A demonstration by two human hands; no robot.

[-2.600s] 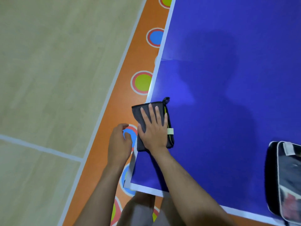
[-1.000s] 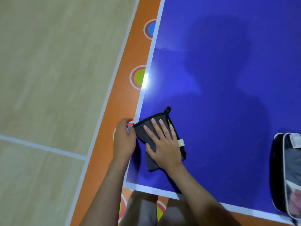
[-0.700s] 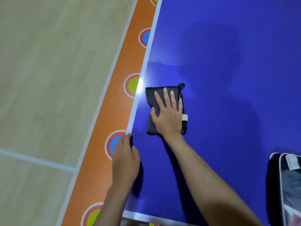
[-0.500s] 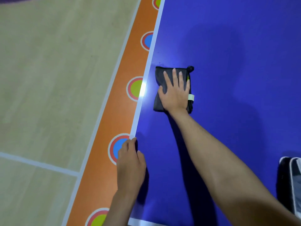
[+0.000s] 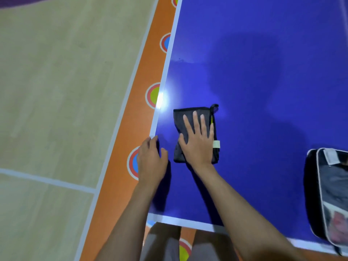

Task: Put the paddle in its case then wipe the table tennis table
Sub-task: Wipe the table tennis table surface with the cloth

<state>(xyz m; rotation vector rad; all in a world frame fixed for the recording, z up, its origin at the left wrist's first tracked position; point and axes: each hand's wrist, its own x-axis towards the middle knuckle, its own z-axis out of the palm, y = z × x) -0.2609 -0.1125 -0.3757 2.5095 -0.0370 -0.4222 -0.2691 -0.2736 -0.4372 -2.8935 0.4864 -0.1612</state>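
Dark grey cloth [image 5: 195, 132] lies flat on the blue table [image 5: 263, 91], near its left corner, with the right hand [image 5: 197, 142] spread over it — fingers straight, palm pressing down, nothing clenched. Nearest the body, the white end line of the table runs across below both forearms. The left hand [image 5: 151, 161] rests on the left side edge just beside the cloth, its fingers bent over the rim as a brace; it carries nothing. The cloth's long axis points away from the body, along the side line, with its loop at the far end, so unwiped table lies mostly ahead and to the right. The right hand is the one on the cloth and I judge the next stroke falls to it. At the right edge sits the case [image 5: 331, 194], seemingly closed — the paddle itself cannot be seen.

Half a second ago the arm was stretched further up the table; the cloth has since been drawn back toward the near corner.
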